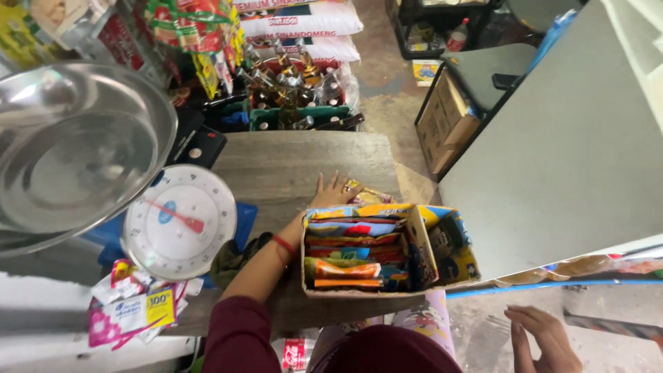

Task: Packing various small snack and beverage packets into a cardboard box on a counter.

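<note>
The left hand (331,192) lies flat and open on the wooden desk (276,166), touching the cardboard snack box (359,252). The right hand (545,340) hovers open, holding nothing.

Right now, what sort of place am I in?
Probably a small grocery shop: a weighing scale with a metal pan, crates of bottles, stacked sacks, and a snack box on the counter.

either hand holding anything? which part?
Nothing held. The left hand lies flat on the wooden table behind the cardboard box; the right hand hangs open, empty.
</note>
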